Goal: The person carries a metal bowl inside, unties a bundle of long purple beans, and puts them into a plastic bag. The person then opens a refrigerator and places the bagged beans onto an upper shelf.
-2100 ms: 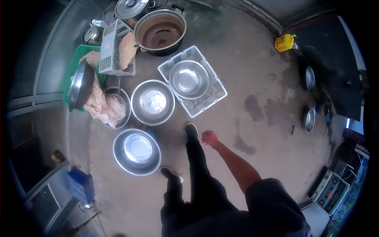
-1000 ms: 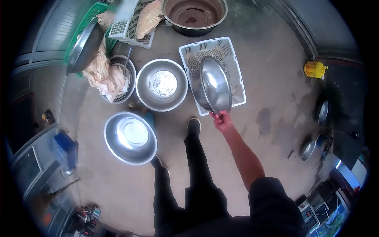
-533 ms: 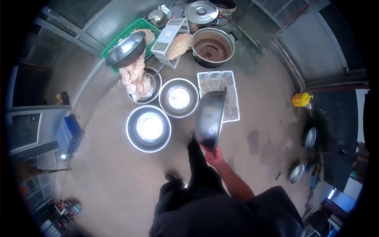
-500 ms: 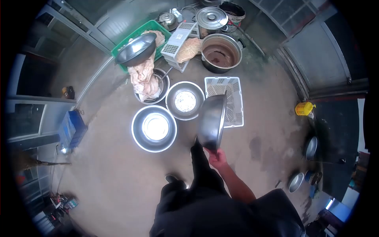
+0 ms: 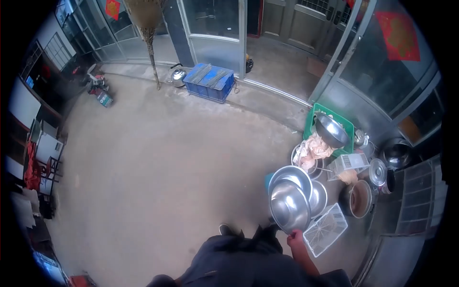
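Observation:
My right hand (image 5: 295, 236) is closed on the rim of a large metal basin (image 5: 289, 206), tilted so its shiny inside faces me. Behind it, a second metal basin (image 5: 288, 172) is partly covered, and a third basin (image 5: 319, 200) shows to its right. Just right of my hand lies a white plastic crate (image 5: 330, 232) with a lattice bottom. My left hand is out of view.
A green crate (image 5: 353, 125) holds pale cloth or plastic and another metal bowl (image 5: 332, 130). Beyond are a large pot (image 5: 359, 198) and a lid (image 5: 377, 172). A blue bin (image 5: 209, 86) and kettle (image 5: 178, 77) stand by the glass wall.
My view has swung left, so the basins and crates now appear at the right. The held basin has turned from edge-on to showing its inside, and my right hand still grips its rim.

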Action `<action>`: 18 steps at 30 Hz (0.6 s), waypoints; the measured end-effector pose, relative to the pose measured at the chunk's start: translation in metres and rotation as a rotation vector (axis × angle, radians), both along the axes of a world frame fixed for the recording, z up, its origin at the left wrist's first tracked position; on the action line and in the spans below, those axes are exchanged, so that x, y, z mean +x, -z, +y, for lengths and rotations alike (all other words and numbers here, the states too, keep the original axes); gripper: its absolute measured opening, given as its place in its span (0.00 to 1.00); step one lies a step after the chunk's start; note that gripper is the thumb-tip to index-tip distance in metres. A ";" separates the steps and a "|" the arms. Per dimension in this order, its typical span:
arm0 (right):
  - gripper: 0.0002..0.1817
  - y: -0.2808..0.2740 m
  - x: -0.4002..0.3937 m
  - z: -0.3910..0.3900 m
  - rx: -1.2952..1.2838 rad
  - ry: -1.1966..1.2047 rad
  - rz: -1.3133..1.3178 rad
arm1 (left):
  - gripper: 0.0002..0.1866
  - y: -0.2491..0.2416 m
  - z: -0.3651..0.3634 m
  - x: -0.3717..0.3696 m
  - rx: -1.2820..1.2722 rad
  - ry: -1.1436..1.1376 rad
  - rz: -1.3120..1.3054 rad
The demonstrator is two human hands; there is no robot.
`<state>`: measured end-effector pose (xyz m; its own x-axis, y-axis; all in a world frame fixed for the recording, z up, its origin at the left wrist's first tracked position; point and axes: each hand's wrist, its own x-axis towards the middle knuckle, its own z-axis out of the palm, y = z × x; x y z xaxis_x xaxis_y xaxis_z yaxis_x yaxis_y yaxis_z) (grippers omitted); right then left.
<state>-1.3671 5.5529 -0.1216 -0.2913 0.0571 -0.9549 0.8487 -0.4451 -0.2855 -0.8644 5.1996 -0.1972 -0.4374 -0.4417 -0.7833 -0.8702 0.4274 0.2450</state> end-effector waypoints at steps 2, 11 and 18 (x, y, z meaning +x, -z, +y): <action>0.07 -0.015 -0.028 -0.049 0.003 -0.033 0.074 | 0.17 0.025 -0.008 -0.040 -0.056 0.088 -0.014; 0.06 0.004 -0.141 -0.259 -0.119 -0.254 0.135 | 0.10 -0.094 -0.198 -0.164 0.102 -1.092 0.554; 0.10 0.054 -0.196 -0.414 0.035 -1.657 0.857 | 0.12 -0.103 -0.205 -0.165 0.160 -1.594 0.546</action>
